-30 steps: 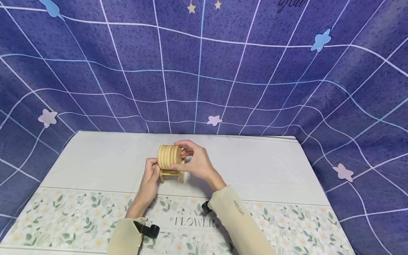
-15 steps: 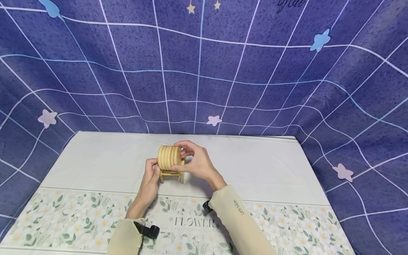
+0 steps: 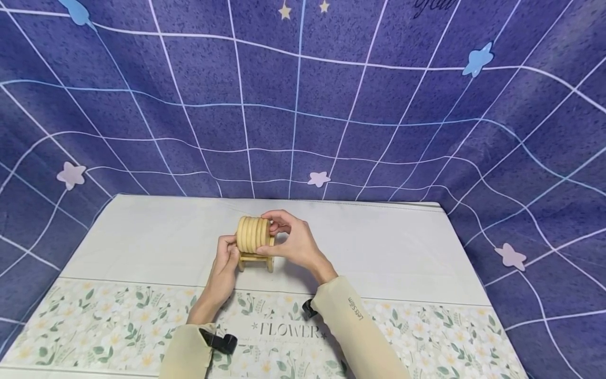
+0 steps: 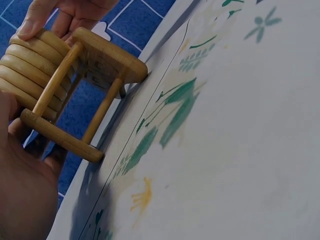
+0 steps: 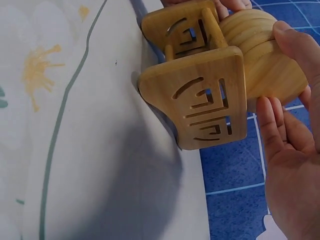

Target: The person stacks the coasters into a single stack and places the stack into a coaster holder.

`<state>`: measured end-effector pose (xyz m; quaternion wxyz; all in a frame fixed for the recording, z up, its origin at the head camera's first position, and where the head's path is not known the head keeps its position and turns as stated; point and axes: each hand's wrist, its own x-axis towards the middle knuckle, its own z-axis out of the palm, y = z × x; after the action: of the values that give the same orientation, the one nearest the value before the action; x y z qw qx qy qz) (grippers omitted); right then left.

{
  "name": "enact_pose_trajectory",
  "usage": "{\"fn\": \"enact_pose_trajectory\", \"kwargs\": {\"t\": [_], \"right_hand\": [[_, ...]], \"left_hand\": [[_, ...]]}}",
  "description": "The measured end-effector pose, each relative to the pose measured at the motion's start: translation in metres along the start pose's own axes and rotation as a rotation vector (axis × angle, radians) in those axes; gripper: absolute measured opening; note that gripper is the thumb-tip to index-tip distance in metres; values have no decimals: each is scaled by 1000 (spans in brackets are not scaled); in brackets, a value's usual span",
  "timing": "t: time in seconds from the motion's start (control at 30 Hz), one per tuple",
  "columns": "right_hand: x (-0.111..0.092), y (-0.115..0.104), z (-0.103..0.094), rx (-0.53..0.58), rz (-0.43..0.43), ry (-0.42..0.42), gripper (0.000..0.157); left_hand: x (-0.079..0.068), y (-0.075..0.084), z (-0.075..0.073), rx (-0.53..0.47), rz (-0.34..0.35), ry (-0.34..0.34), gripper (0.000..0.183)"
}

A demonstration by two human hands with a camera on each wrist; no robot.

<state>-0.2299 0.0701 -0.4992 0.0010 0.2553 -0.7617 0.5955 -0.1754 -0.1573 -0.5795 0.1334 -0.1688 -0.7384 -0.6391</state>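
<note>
Several round wooden coasters (image 3: 251, 235) stand on edge in a row above a small wooden coaster rack (image 3: 255, 259). My right hand (image 3: 296, 243) holds the row from the right, thumb on the near rims and fingers at the far side. In the right wrist view, the rack's slotted end panel (image 5: 200, 100) stands beside the coasters (image 5: 265, 55). My left hand (image 3: 223, 267) grips the rack's left end. The left wrist view shows its fingers behind the lower end panel (image 4: 62, 135), with the thumb close to the coasters (image 4: 35, 65). How deep the coasters sit is hidden.
The rack stands on a white tabletop (image 3: 379, 252) with a flower-printed band (image 3: 426, 337) along the front. A dark blue gridded curtain (image 3: 265, 131) with stars hangs behind and at both sides. Black straps (image 3: 222, 343) sit at both wrists.
The coasters and my right hand have shifted very slightly to the right in the last half second. My left hand and the rack stay nearly in place.
</note>
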Motion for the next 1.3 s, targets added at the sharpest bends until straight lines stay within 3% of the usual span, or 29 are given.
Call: {"fn": "enact_pose_trajectory", "kwargs": {"t": [0.23,0.37,0.5,0.63,0.9,1.1,1.3], "right_hand": [[-1,5,-1,-48,-8,11,73],[-1,9,-1,-104,-23,18,74],[-2,13,-1,-112,-19,25,74],[-4,15,0,-127,-15,26,75],[-6,19,2,-180,36,30,78],[-9,23,4,-113,58,23,81],[-11,25,5,-41,49,21,81]], "left_hand": [[0,1,-1,22,-15,-13,31],[1,9,0,76,-85,-8,33],[3,27,4,137,-162,5,33],[4,33,5,174,-186,5,29],[4,29,3,96,-148,-23,29],[3,24,5,34,-140,-14,46],[5,24,6,68,-125,-20,56]]}}
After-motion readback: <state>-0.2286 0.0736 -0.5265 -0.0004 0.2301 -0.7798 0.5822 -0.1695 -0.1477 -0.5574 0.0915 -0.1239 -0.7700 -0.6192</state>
